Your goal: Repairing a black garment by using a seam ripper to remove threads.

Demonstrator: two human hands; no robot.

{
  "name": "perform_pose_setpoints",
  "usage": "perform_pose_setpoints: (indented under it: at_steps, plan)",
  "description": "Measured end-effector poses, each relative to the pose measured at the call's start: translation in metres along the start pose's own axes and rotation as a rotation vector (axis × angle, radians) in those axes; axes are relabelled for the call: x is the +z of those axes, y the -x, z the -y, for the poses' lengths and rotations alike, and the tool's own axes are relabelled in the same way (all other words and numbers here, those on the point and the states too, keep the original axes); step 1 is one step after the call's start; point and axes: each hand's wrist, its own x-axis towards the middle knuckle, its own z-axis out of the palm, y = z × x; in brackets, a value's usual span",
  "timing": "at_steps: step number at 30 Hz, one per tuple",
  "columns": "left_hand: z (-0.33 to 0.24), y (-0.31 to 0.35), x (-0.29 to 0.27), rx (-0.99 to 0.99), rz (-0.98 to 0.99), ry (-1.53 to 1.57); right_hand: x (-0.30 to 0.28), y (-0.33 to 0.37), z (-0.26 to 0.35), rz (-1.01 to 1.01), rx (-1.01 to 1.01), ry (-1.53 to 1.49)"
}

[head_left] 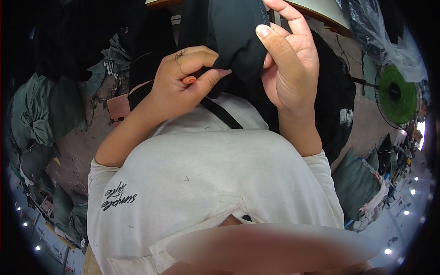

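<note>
A dark grey-black cloth piece (238, 36), perhaps part of a garment, hangs in front of my chest. My right hand (291, 57) pinches its right edge between thumb and fingers, near a seam. On the other side, my left hand (185, 80) is closed, its thumb and forefinger at the cloth's lower left edge. A small orange tool end (189, 80) pokes out of the left fist; the rest of it is hidden, so its kind cannot be made out. Loose dark threads (179, 57) cling to the back of the left fingers.
A pale table edge (321, 11) lies at the top. Green fan (398, 94) and clear plastic sheeting (385, 41) are at the right. Tied green cloth bundles (39, 110) lie at the left, with more green cloth (355, 183) at the lower right. Black cloth (334, 91) hangs beside my right arm.
</note>
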Motion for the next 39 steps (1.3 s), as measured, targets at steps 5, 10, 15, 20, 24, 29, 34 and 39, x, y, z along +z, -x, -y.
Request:
perform_pose_setpoints:
  at_steps: [5,10,15,20,24,29,34,39]
  plan:
    - [-0.014,0.010,-0.005,-0.483,0.039,0.769,-0.001,0.007,-0.015,-0.165,-0.231,0.267]
    - [-0.015,0.016,-0.015,-0.553,0.098,0.923,-0.028,0.034,-0.003,0.159,-0.293,0.423]
    - [-0.017,0.017,-0.020,-0.591,0.076,0.963,-0.016,0.045,-0.019,0.086,-0.315,0.881]
    - [-0.022,0.017,-0.024,-0.518,0.082,0.995,-0.015,0.036,-0.037,0.044,-0.604,1.028]
    - [-0.022,0.019,-0.025,-0.474,0.118,0.981,-0.011,0.034,-0.042,0.163,-0.659,0.883]
    - [-0.026,0.018,-0.028,-0.440,0.088,0.889,-0.008,0.041,-0.041,-0.008,-0.620,0.845]
    - [-0.019,0.010,-0.042,-0.129,0.051,0.371,-0.021,0.050,-0.014,-0.037,-0.661,0.588]
    - [-0.021,0.005,-0.047,-0.024,0.093,0.229,-0.012,0.069,0.011,0.079,-0.352,0.493]
